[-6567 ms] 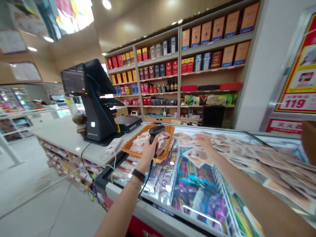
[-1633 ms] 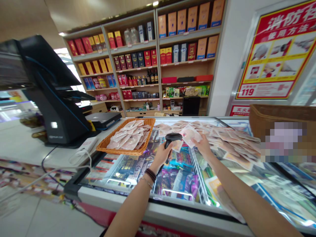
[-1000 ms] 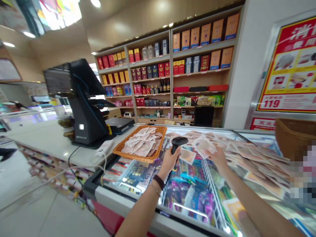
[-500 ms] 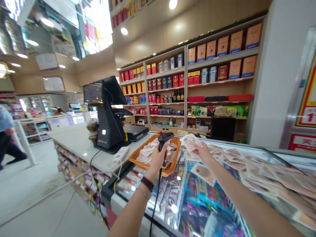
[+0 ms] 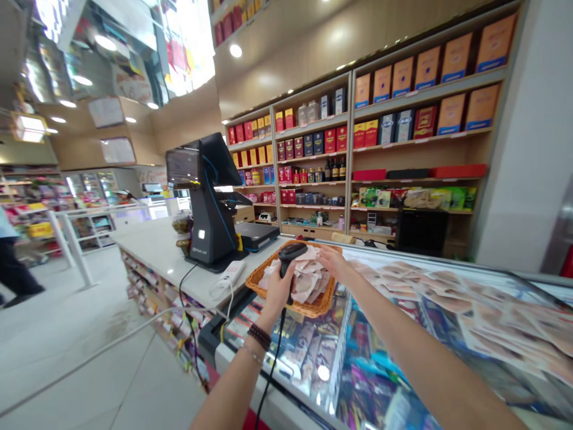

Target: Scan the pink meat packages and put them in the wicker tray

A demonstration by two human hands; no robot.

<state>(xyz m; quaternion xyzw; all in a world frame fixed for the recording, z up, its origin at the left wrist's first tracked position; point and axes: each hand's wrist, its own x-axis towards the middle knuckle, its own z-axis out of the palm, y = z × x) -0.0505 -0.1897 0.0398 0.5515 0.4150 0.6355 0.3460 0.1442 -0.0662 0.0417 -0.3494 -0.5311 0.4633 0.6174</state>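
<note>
My left hand (image 5: pixel 280 288) is wrapped round the handle of a black barcode scanner (image 5: pixel 292 253), whose cable hangs down over the counter edge. Behind the scanner sits an orange wicker basket (image 5: pixel 329 303) filled with pale flat packets (image 5: pixel 312 279). My right hand (image 5: pixel 333 263) is over the basket's right back part, fingers together at the packets. Whether it grips one of them is too small to make out. More flat packets (image 5: pixel 452 289) lie spread over the glass top on the right.
A black register terminal (image 5: pixel 212 221) and a flat dark device (image 5: pixel 257 236) stand on the white counter (image 5: pixel 147 242). Colourful packages show under the glass (image 5: pixel 371 382). Boxed goods fill the back shelves (image 5: pixel 313 143). A person (image 5: pixel 15 263) is at far left.
My right hand has moved left to the basket; the clear packet it held is no longer distinct. My left hand and the scanner have shifted slightly left. The view has turned left.
</note>
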